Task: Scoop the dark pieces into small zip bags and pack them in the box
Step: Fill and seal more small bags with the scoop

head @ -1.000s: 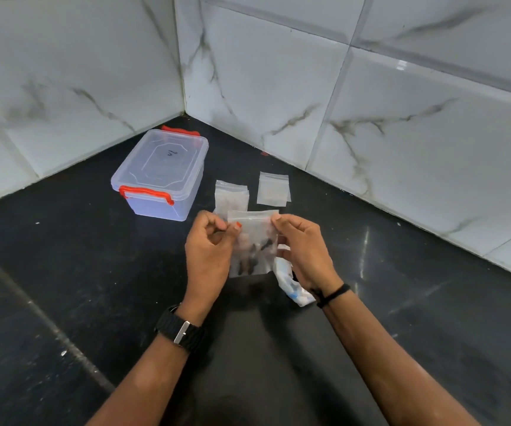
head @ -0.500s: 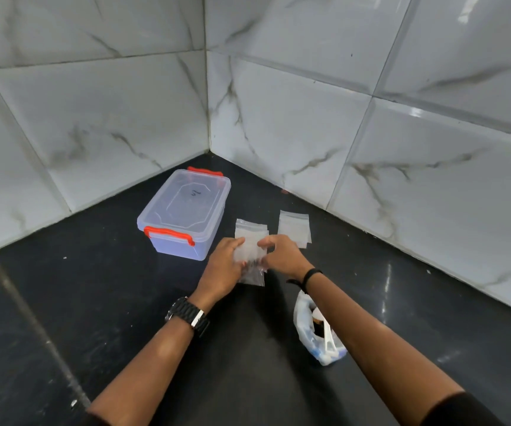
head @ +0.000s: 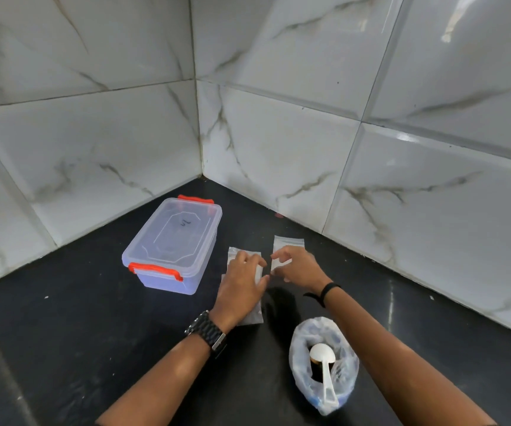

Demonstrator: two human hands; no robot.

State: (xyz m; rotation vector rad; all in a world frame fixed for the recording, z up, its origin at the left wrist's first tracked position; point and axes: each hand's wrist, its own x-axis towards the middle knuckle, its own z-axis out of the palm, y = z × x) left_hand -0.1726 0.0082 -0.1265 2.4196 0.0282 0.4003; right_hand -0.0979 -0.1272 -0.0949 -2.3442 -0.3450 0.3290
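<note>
On a glossy black desk [head: 63,348], a plastic bag [head: 324,392] holding a white scoop [head: 324,373] sits at 5 o'clock. Centre, the left hand [head: 241,287] lies flat on a zip bag [head: 252,316], fingers straight; the right hand [head: 297,265] pinches another zip bag [head: 288,241]. A lidded clear box [head: 171,241] stands at 10 o'clock. Marble-look wall tiles [head: 278,133] meet in a corner behind.

Black counter [head: 63,333] beneath white marble-veined wall tiles [head: 278,133]

Bright, even light glares off the glossy wall tiles [head: 432,87]; wide-angle bending curves the edges, focus slightly soft.
</note>
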